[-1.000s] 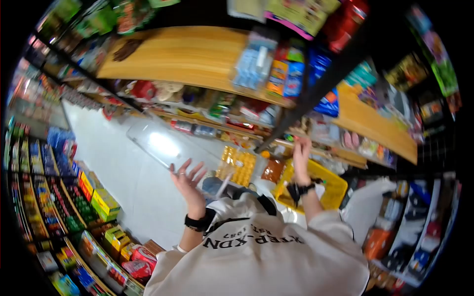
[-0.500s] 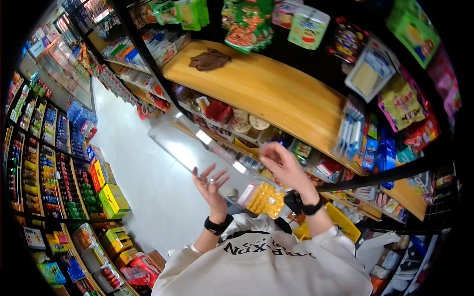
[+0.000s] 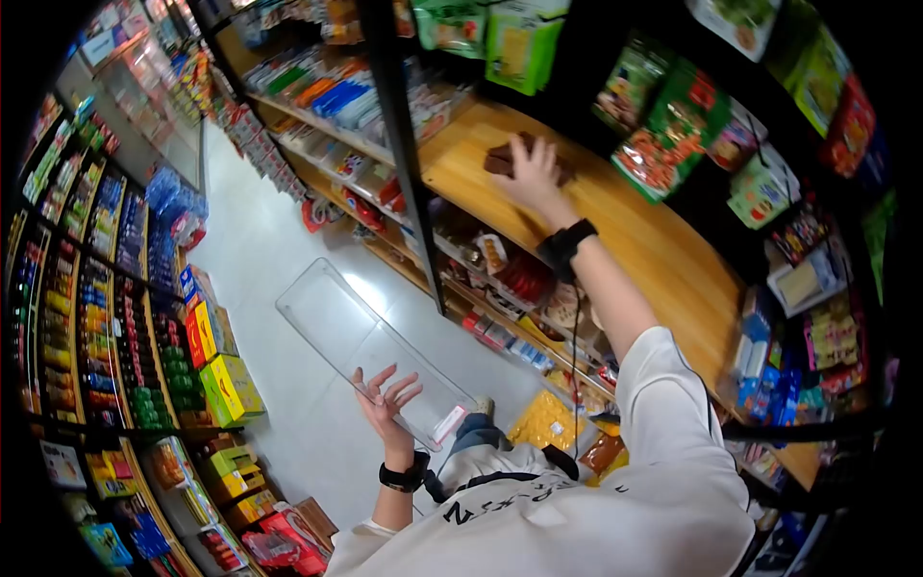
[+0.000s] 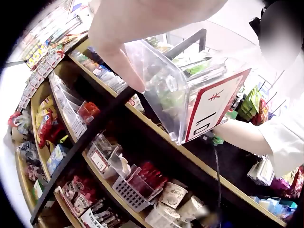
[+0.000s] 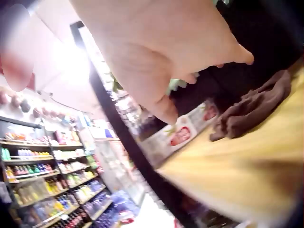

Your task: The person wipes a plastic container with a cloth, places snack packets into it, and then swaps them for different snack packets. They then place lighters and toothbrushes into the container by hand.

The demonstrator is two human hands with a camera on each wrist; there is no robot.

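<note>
My left hand (image 3: 389, 399) carries a long clear plastic tray (image 3: 365, 346) on its spread, straight fingers, out over the aisle floor. In the left wrist view the tray (image 4: 175, 90) shows a red and white label (image 4: 213, 107) on its near end, with my left hand (image 4: 133, 28) along its side. My right hand (image 3: 529, 168) reaches up onto the wooden shelf (image 3: 654, 240) and lies over a crumpled brown cloth (image 3: 500, 162). From the right wrist view the cloth (image 5: 251, 107) sits on the shelf (image 5: 237, 171) just beyond the fingers of my right hand (image 5: 166, 42); contact is unclear.
A black shelf post (image 3: 404, 163) stands left of my right arm. Snack packs (image 3: 673, 125) hang above the wooden shelf. Lower shelves hold cups and boxes (image 3: 510, 279). Yellow packets (image 3: 543, 418) lie low by my body. Stocked shelves (image 3: 96, 317) line the aisle's left side.
My right hand rose from the yellow packets low down to the upper wooden shelf, onto the brown cloth. The left hand kept the clear tray on its fingers.
</note>
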